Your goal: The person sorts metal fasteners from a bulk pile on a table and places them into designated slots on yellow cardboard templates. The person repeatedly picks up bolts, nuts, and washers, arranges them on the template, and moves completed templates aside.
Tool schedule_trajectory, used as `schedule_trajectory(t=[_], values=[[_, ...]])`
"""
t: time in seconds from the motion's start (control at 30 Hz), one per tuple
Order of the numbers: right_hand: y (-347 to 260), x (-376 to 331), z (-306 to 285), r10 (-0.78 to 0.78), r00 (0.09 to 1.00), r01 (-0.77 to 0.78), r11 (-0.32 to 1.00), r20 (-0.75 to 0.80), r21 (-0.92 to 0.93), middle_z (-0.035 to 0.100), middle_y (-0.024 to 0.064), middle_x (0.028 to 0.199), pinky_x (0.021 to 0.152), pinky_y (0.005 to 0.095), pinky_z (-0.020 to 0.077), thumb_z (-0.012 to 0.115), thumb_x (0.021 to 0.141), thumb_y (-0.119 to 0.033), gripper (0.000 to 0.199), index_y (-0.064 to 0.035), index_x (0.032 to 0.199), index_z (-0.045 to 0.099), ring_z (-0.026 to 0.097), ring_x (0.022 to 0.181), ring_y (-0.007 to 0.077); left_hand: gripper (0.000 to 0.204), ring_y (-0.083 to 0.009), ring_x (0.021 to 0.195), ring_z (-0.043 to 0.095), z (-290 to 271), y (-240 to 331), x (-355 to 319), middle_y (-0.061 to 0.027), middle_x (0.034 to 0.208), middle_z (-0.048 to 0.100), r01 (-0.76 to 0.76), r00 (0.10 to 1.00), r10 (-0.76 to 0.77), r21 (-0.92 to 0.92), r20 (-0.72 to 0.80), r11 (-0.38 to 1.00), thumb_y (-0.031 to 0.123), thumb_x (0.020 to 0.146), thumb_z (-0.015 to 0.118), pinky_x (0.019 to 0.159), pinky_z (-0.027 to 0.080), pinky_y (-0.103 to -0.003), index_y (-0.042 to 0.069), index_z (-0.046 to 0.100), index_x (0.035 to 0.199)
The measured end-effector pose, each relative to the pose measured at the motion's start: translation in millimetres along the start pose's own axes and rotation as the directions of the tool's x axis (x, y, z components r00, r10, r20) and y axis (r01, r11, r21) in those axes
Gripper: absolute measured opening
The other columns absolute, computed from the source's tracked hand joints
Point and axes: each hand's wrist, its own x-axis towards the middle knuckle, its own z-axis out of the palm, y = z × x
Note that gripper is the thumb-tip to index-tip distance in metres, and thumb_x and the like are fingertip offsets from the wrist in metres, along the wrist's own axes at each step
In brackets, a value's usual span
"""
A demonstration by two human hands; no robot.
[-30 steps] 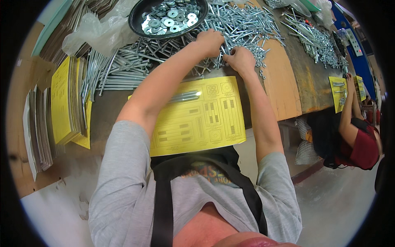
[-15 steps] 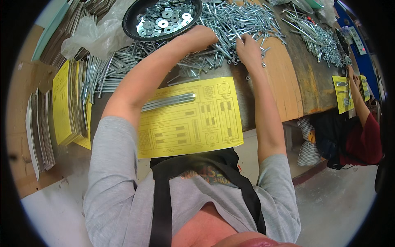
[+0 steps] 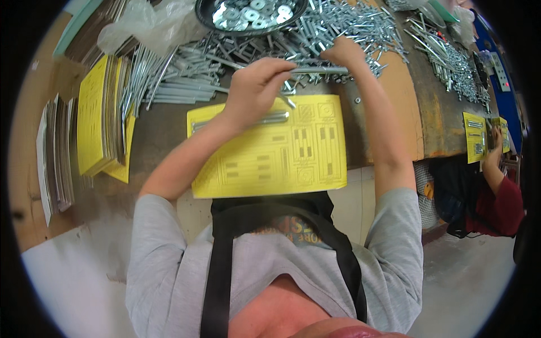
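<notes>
Pinching slim metal hardware (image 3: 322,70) with left hand (image 3: 255,90) near yellow card (image 3: 318,172) | holding right hand (image 3: 345,52) at bolt heap (image 3: 366,23), not clearly showing grip

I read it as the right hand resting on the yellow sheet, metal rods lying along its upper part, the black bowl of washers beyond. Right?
Not quite: the right hand is not on the yellow sheet; the head view shows it at the heap of bolts beyond. The rest stands: metal rods lie along the sheet's upper part, with the black bowl of washers farther back.
</notes>
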Motion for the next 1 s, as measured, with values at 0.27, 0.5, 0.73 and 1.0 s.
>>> schedule_trajectory(t=[0.27,0.5,0.73,1.0], values=[[31,-62,-6,-0.038,0.984,0.082,0.964,-0.173,0.253,0.068,0.0141,0.071,0.067,0.0372,0.0507,0.072,0.072,-0.046,0.049,0.0003,0.090,0.075,0.067,0.068,0.0265,0.020,-0.0056,0.074,0.056,-21,29,-148,-0.0001,0.087,0.067,0.636,0.748,-0.663,-0.316,0.028,0.704,0.008,0.093,0.064,0.064,0.044,-0.022,0.002,0.071,0.111],[-44,-187,20,-0.384,0.923,0.347,0.798,-0.028,0.493,0.057,0.0055,0.057,0.050,0.0294,0.0397,0.073,0.079,-0.027,0.026,-0.0046,0.091,0.074,0.050,0.051,0.0149,0.015,-0.0263,0.082,0.063,-35,22,-181,-0.0052,0.091,0.070,0.115,0.979,-0.162,0.327,0.122,0.938,0.008,0.082,0.069,0.075,0.050,-0.038,0.007,0.072,0.096],[-101,-210,56,-0.602,0.783,0.567,0.794,0.153,0.219,0.063,0.0164,0.064,0.063,0.0438,0.0503,0.071,0.078,-0.033,0.027,-0.0068,0.085,0.074,0.063,0.064,0.0352,0.015,-0.0249,0.082,0.064,-51,30,-193,-0.0061,0.089,0.069,0.118,0.988,-0.146,0.369,0.050,0.922,0.011,0.080,0.074,0.072,0.051,-0.036,0.007,0.072,0.094],[-86,-221,52,-0.512,0.858,0.487,0.789,-0.036,0.374,0.062,0.0128,0.062,0.057,0.0354,0.0481,0.073,0.084,-0.024,0.019,-0.0063,0.089,0.075,0.061,0.056,0.0266,0.012,-0.0273,0.083,0.065,-52,26,-180,-0.0093,0.090,0.068,0.417,0.908,-0.416,0.138,-0.037,0.898,0.013,0.087,0.069,0.073,0.052,-0.036,0.004,0.070,0.094]])
